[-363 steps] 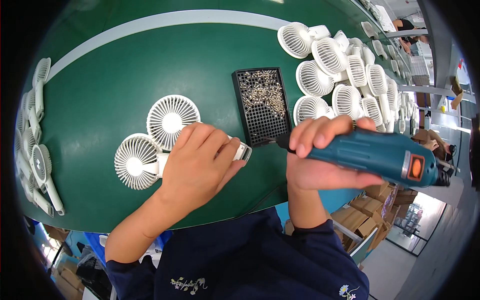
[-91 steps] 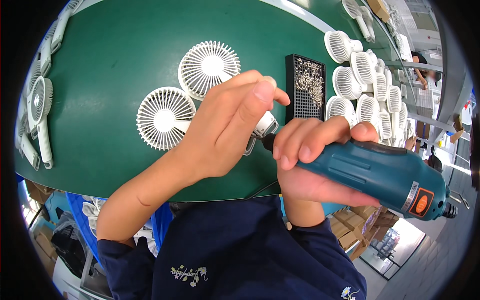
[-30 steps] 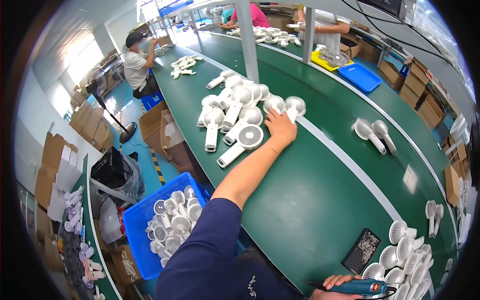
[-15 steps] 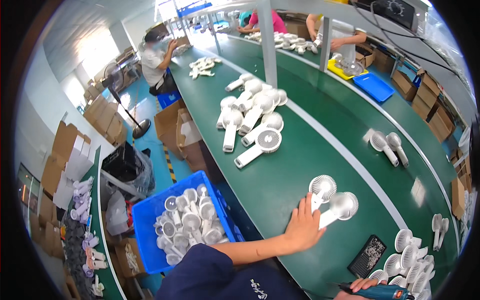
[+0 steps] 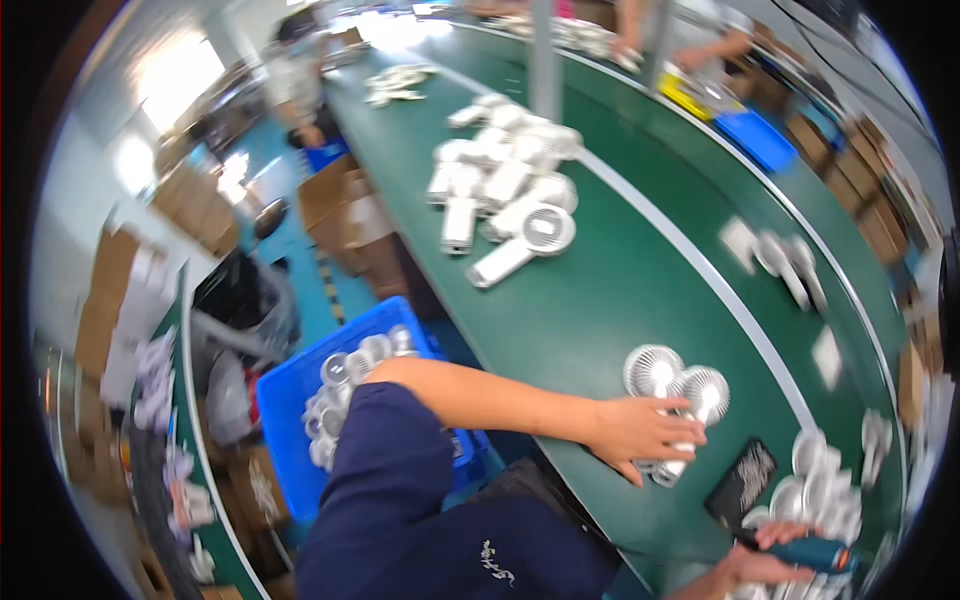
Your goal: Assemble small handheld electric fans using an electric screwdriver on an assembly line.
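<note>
On the green conveyor belt (image 5: 600, 300), the left hand (image 5: 640, 435) closes over the handles of two white handheld fans (image 5: 675, 375), light, probably brittle-grilled plastic best gripped by the handles, while the right hand (image 5: 745, 565), nearer the belt's edge, clasps a teal electric screwdriver (image 5: 810, 553).

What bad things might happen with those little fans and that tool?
The left hand grips two white fans by their handles close to the green belt's near edge; one might slip off toward the blue bin. The right hand holds a teal screwdriver low and almost out of view, so its tip might bump the black screw tray.
</note>
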A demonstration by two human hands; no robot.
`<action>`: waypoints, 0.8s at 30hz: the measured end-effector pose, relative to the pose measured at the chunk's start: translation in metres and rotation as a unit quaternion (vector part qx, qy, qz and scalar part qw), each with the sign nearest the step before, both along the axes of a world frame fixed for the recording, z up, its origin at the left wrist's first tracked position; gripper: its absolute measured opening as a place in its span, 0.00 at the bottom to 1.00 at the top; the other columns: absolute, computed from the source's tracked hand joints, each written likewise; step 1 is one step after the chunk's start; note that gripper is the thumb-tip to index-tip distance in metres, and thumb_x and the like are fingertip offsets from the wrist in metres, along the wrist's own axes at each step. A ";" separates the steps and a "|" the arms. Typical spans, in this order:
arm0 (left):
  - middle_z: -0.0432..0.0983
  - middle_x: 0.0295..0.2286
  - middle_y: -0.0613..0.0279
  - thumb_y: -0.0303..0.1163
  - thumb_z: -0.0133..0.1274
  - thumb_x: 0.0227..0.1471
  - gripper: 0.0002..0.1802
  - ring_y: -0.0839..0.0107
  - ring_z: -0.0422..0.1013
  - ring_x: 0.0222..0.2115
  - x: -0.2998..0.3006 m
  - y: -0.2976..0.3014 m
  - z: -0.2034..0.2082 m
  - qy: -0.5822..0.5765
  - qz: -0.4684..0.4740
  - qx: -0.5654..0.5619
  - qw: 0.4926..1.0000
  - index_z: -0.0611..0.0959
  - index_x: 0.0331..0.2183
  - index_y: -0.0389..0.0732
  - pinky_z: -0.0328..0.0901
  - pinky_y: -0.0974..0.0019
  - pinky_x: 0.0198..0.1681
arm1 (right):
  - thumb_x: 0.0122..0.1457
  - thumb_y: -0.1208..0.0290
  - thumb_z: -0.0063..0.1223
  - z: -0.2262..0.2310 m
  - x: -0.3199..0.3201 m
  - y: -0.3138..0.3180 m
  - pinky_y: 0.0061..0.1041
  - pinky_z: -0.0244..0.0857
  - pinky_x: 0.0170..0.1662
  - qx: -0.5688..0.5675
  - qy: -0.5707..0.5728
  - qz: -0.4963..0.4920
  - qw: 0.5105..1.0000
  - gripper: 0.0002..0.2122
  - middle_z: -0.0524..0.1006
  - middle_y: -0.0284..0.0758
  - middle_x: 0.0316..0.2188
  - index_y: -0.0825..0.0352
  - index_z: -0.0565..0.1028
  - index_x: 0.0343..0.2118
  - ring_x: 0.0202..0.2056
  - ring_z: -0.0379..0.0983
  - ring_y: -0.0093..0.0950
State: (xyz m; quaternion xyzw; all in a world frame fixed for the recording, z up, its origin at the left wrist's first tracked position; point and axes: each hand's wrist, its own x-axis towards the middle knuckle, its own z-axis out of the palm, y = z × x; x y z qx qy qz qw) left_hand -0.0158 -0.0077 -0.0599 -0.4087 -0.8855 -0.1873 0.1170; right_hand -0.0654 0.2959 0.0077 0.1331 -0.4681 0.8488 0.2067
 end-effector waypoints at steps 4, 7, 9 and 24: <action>0.56 0.58 0.54 0.51 0.58 0.46 0.40 0.58 0.55 0.60 0.014 0.005 0.028 -0.130 0.150 -0.004 0.980 0.68 0.55 0.40 0.52 0.49 0.62 | 0.53 0.32 0.46 -0.017 -0.008 -0.023 0.19 0.53 0.16 -0.205 -0.096 0.132 0.965 0.34 0.68 0.25 0.28 0.52 0.63 0.56 0.21 0.61 0.20; 0.54 0.62 0.52 0.52 0.56 0.49 0.42 0.59 0.50 0.63 0.030 0.021 0.037 -0.116 0.216 -0.084 0.966 0.64 0.59 0.40 0.43 0.49 0.65 | 0.47 0.23 0.37 -0.005 -0.019 -0.048 0.24 0.57 0.17 -0.102 -0.003 0.133 0.986 0.40 0.68 0.32 0.22 0.56 0.63 0.50 0.16 0.63 0.24; 0.54 0.62 0.52 0.54 0.55 0.49 0.43 0.58 0.50 0.64 0.022 0.026 0.040 -0.133 0.172 -0.098 0.971 0.64 0.60 0.43 0.44 0.51 0.65 | 0.44 0.19 0.31 -0.006 -0.024 -0.047 0.27 0.62 0.17 -0.069 0.035 0.072 0.994 0.44 0.68 0.34 0.18 0.60 0.62 0.48 0.13 0.63 0.27; 0.57 0.58 0.43 0.47 0.57 0.49 0.44 0.51 0.52 0.62 -0.027 0.068 0.039 -0.190 0.160 -0.046 0.968 0.62 0.57 0.26 0.46 0.52 0.64 | 0.51 0.24 0.29 -0.037 -0.060 -0.056 0.24 0.62 0.14 0.029 0.073 0.044 0.996 0.41 0.69 0.33 0.19 0.60 0.62 0.52 0.12 0.64 0.24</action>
